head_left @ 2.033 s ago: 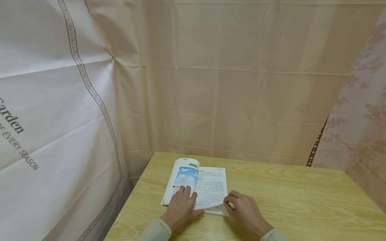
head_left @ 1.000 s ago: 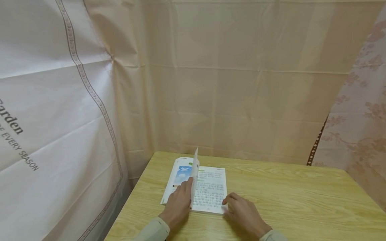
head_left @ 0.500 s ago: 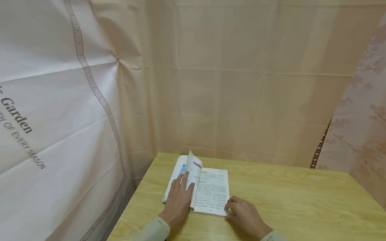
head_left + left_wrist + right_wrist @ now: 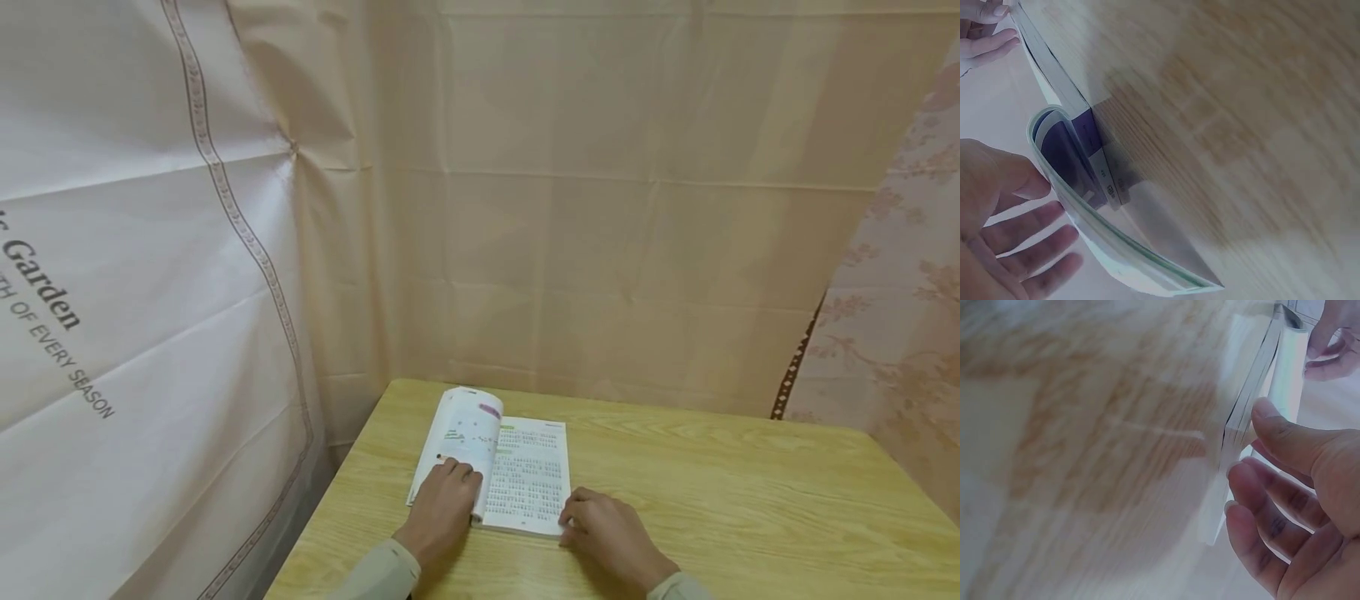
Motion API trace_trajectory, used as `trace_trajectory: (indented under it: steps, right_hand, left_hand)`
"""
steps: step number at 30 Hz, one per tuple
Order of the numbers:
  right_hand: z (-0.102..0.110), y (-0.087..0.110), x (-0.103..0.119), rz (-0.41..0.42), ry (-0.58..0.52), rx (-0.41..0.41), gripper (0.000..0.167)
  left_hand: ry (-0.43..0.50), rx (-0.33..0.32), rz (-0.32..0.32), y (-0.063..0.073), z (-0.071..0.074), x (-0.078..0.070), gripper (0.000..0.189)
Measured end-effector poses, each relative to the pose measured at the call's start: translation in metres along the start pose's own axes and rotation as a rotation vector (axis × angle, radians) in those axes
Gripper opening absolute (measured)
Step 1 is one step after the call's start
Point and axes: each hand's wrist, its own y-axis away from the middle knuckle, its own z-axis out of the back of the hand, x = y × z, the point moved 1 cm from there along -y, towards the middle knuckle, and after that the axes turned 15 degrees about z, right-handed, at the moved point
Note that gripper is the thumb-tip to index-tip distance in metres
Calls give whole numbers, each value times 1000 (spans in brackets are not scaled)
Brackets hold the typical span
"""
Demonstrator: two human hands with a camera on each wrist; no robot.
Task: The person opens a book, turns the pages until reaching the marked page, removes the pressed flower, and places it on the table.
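Observation:
An open book (image 4: 528, 475) lies on the wooden table, with printed text on its right page and a pale illustrated page (image 4: 471, 421) curving up on the left. My left hand (image 4: 444, 504) rests on the lower part of that left page, near the spine. In the left wrist view its fingers lie loosely extended against the bulging pages. My right hand (image 4: 609, 532) is at the book's lower right corner, thumb and index finger bent together there. In the right wrist view, the thumb (image 4: 1282, 431) lies by the book's edge and the other fingers curl beside it.
The wooden table (image 4: 712, 500) extends to the right of the book. A beige cloth (image 4: 585, 208) hangs behind it, a white printed cloth (image 4: 150, 333) on the left and a floral cloth (image 4: 900, 317) on the right.
A leaf has gone over from right to left, and a snowy illustration now covers the blue picture. My left hand has flattened the leaf; my right hand has stayed at the corner.

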Motion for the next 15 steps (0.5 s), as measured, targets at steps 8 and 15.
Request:
trace_trajectory:
  steps: [8,15]
  right_hand:
    - [1,-1,-1,38,20,-24,7]
    - [0,-1,-1,30,28,-61,7]
  left_hand:
    - [118,43,-69,-1,-4,-3,29]
    - [132,66,-54,-1,-5,-7,4]
